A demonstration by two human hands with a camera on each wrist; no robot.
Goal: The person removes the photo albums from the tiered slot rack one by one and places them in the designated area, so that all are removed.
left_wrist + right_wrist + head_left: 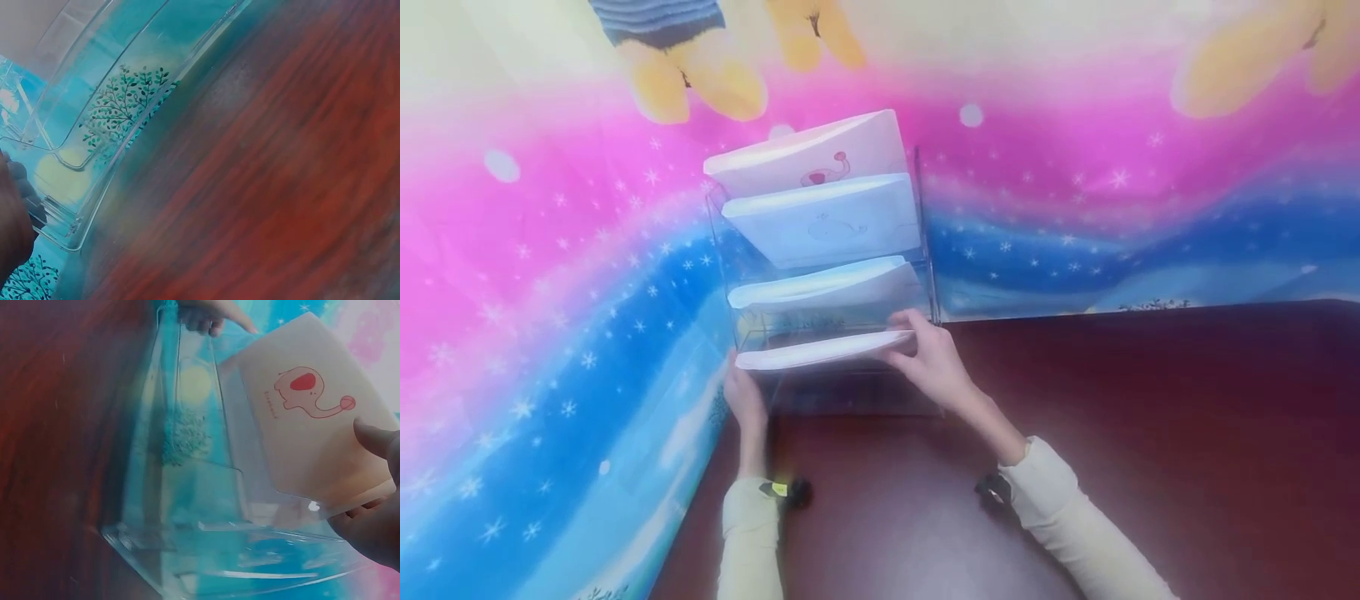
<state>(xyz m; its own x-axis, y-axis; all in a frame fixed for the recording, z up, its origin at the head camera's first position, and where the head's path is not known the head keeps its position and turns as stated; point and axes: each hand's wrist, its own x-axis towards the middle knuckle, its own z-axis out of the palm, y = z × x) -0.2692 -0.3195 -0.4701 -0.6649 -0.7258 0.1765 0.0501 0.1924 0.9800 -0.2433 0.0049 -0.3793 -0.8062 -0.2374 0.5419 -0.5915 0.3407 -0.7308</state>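
Note:
A clear plastic tiered rack (928, 283) stands on the table, with white notebooks leaning in its tiers. My right hand (932, 358) holds the lowest notebook (823, 352) by its right end, thumb on the cover and fingers behind. In the right wrist view, that notebook's cover (312, 450) shows a red-outlined elephant with a ball, tilted in the clear lower tier. At the rack's left side, my left hand (747, 396) grips the clear edge, close to the notebook's left end. Its curled fingers (31, 200) show by the rack's corner in the left wrist view.
Three more notebooks stand higher in the rack: a top one (812, 158) with a red drawing, a middle one (827, 221), and one (827, 283) just above the held notebook. A colourful snowflake-print cloth (1037, 167) hangs behind and left of the dark red-brown table (1135, 433).

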